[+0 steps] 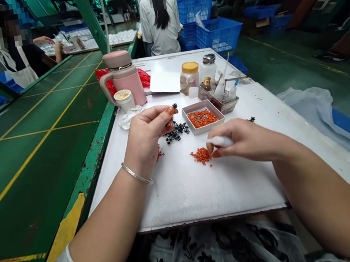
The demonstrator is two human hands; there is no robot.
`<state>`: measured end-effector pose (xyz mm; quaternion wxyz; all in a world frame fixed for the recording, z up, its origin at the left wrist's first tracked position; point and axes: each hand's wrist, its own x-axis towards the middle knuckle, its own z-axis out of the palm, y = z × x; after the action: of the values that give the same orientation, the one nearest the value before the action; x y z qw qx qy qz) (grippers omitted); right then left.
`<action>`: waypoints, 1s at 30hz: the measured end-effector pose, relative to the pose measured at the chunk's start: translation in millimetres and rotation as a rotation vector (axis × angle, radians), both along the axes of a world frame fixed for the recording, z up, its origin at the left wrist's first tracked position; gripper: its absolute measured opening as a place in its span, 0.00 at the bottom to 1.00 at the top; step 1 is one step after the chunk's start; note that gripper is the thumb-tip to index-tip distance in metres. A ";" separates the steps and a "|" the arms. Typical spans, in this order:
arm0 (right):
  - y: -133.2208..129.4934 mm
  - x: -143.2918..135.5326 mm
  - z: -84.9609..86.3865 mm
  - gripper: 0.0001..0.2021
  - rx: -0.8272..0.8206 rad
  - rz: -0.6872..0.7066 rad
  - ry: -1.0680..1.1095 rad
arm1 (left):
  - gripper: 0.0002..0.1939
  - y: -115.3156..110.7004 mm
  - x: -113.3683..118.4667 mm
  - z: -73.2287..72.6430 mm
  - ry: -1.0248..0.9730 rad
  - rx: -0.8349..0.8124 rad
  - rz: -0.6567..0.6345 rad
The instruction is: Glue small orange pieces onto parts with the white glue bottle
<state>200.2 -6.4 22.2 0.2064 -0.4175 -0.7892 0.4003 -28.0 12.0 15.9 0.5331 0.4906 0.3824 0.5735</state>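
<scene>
My left hand [148,131] is closed, with thumb and fingertips pinching a small black part [175,105] above the table. Beside and below those fingers lies a loose heap of similar black parts [177,131]. My right hand [240,140] is wrapped round a small white plastic bottle [221,141], mostly covered by the fingers. Its fingertips are right at the edge of a small pile of orange bits [201,155] on the table. A few more orange bits [159,153] show beside the left wrist. Between and beyond the hands stands a shallow white box [191,127] holding orange bits [202,118].
Behind the box are a small bin [229,106] of bottles, a yellow-lidded jar [190,74] and a metal-capped jar [208,67]. A pink mug [131,82] stands at the back left. A green conveyor [45,139] runs along the left. Two people [160,21] sit farther off.
</scene>
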 end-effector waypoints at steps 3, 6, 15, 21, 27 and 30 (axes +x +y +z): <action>-4.2 -7.7 -3.2 0.07 0.082 0.052 -0.327 | 0.08 0.7 -1.3 1.2 -0.005 0.024 0.010; -7.8 -13.9 -3.0 0.08 0.098 0.023 -0.535 | 0.07 1.5 -1.9 0.8 0.007 0.038 0.009; -13.6 -22.5 -9.1 0.05 0.283 0.079 -0.798 | 0.08 4.1 -3.1 -2.9 0.021 0.052 -0.003; -9.6 -10.8 3.3 0.06 0.137 0.060 -0.414 | 0.10 0.6 1.0 -4.8 0.122 0.089 -0.005; -5.8 -3.6 6.6 0.12 -0.028 -0.279 0.330 | 0.06 -14.2 16.2 -0.9 0.456 0.283 -0.075; -4.5 -7.1 2.0 0.14 -0.048 -0.324 0.477 | 0.06 -17.8 20.3 -1.4 0.546 0.360 -0.061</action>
<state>193.1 -10.8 24.2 0.4374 -0.4368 -0.6317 0.4677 -7.7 -5.9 14.5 0.3324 0.7239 0.3890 0.4628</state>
